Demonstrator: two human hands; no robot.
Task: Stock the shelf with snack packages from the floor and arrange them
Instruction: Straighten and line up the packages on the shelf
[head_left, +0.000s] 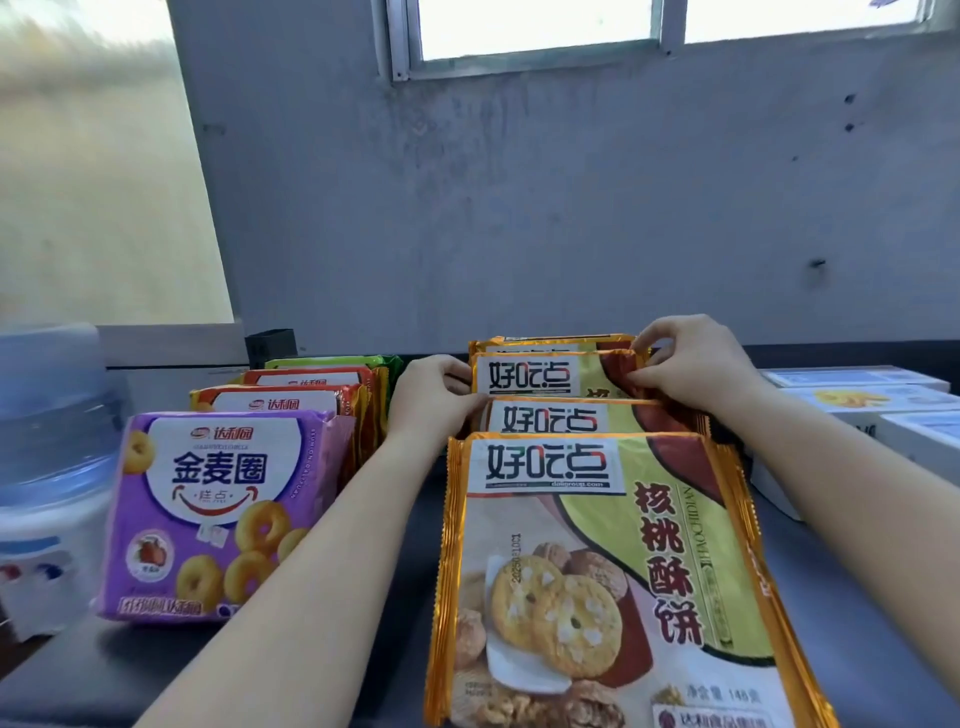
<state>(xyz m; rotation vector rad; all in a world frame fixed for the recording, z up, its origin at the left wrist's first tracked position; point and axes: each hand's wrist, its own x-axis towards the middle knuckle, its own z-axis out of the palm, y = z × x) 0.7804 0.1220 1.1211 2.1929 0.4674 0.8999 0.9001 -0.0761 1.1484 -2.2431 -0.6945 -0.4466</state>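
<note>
A row of gold walnut-cookie packages stands upright on the dark shelf top (384, 519), the nearest one (597, 571) filling the lower middle. Both my hands reach over it to a package further back (550, 374). My left hand (434, 397) pinches that package's left edge. My right hand (685, 364) pinches its upper right corner. One more gold package (550, 340) stands behind it and another (561, 418) in front. To the left stands a second row, led by a purple ring-snack package (208, 514), with orange and green packs behind it.
A blue water bottle on a white dispenser (47, 441) stands at the far left. White flat boxes (878, 410) lie at the right. A grey wall with a window rises just behind the shelf. A black holder (270, 347) sits at the back.
</note>
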